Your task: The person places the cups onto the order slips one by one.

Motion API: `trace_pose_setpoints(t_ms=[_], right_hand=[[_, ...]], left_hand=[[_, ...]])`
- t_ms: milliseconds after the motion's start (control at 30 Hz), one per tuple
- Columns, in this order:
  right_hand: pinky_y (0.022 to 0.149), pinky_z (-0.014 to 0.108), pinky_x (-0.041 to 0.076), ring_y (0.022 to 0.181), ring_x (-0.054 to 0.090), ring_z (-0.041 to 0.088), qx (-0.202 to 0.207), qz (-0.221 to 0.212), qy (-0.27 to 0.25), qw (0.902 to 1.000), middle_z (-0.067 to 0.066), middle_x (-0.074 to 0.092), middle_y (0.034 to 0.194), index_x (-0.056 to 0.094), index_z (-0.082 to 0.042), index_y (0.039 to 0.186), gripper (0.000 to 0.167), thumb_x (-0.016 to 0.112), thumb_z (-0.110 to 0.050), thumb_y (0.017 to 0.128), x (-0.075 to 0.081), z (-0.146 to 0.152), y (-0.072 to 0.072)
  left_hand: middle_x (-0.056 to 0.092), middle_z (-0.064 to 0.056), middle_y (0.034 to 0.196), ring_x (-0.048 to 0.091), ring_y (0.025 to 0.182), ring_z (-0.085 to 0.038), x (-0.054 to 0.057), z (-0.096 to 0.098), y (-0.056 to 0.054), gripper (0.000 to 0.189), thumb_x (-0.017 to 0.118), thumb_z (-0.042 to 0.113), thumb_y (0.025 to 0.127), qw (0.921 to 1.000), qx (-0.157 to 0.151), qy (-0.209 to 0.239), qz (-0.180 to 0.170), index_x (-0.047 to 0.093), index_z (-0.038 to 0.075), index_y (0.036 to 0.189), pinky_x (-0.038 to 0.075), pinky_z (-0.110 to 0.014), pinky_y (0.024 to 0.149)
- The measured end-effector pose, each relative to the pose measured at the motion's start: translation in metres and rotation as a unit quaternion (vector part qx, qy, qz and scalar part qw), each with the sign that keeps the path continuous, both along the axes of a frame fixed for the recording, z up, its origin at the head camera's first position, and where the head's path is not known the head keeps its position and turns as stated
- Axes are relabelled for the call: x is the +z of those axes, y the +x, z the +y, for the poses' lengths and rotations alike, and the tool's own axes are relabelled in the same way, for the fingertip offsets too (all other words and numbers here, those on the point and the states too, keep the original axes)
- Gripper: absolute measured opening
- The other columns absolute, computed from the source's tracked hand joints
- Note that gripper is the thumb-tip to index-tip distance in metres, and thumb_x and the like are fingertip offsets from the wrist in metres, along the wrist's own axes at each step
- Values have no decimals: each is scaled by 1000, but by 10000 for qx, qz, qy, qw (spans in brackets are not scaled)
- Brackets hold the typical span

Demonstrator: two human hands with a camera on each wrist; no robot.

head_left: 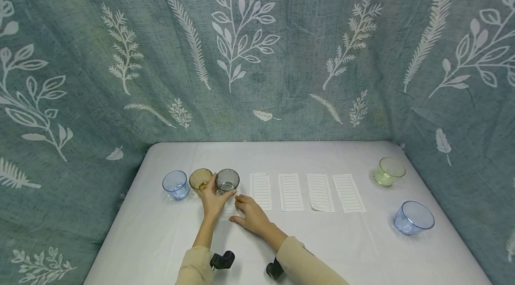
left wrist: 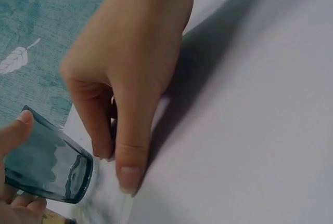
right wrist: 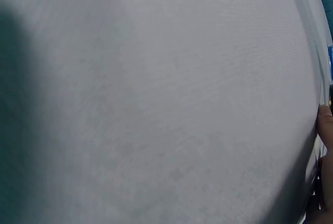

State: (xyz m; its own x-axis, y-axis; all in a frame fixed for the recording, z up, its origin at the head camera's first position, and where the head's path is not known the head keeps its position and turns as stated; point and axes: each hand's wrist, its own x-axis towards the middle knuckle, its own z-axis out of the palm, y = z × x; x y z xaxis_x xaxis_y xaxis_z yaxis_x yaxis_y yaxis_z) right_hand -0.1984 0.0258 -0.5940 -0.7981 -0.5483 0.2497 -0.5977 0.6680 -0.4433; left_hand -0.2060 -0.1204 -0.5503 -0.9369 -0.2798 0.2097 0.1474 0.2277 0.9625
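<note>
In the head view, my left hand (head_left: 213,200) grips a grey tinted glass (head_left: 227,174) by its side, with the thumb at the front. In the left wrist view, this glass (left wrist: 44,156) is tilted, and the holding fingers (left wrist: 14,134) enter from the left. Just right of it, my right hand (head_left: 254,217) touches a lined paper strip (head_left: 229,211) on the table, its thumb and fingertips spread along the edge. The strip is partly covered by the hands. An amber glass (head_left: 198,175) stands directly beside the left hand. At the right wrist view's edge, only a thumb (right wrist: 325,125) and part of a hand show.
A blue glass (head_left: 175,185) stands at the left. Several lined strips lie in a row, such as this paper strip (head_left: 260,192). At the right stand a green glass (head_left: 389,171) and another blue glass (head_left: 413,219). White cloth covers the table (head_left: 322,249); patterned fabric (head_left: 289,52) hangs behind.
</note>
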Motion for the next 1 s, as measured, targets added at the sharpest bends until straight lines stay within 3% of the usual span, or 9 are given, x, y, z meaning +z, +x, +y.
trace_pose_setpoints(t_ms=[200,433,767,1000], right_hand=[[105,38,41,126,47,28,-36,-186,-15,9998,14,54,133,60,3,122,57,68,-39,84,1,-1,0],[104,38,42,124,49,29,-49,-70,-35,10000,15,56,131,61,4,120,57,70,-38,83,2,-1,0],[105,37,41,126,48,28,-122,-195,10,9997,15,55,132,60,5,121,57,69,-38,84,2,-1,0],[103,39,43,123,50,30,-42,10,-62,10000,17,56,130,60,7,119,57,69,-37,84,1,0,1]], left_hand=[[38,-32,139,41,126,-45,-5,3,-2,80,82,1,68,9995,225,-21,-200,39,-15,134,36,-45,106],[36,-36,138,37,127,-47,-4,3,-7,80,80,2,70,9994,147,241,-215,36,-17,134,33,-47,108],[32,-35,141,35,129,-46,-2,5,-11,81,80,3,72,9995,138,135,-264,34,-19,134,32,-46,109],[31,-37,140,35,129,-47,-3,6,-13,81,79,2,72,9995,243,39,-192,32,-21,134,33,-47,108]])
